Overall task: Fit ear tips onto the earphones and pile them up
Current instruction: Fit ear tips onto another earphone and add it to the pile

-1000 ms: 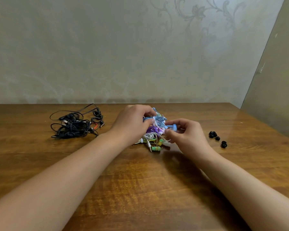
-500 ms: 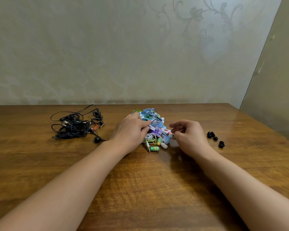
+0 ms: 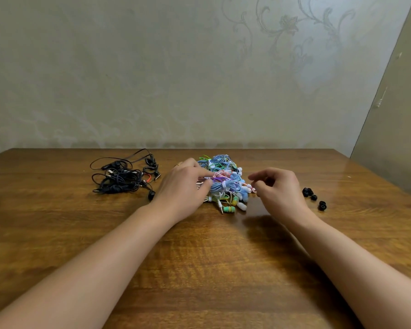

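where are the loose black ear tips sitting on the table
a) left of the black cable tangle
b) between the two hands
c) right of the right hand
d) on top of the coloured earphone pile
c: the black ear tips lie bare on the table to the right of the right hand, apart from the coloured earphone pile and far from the black cable tangle.
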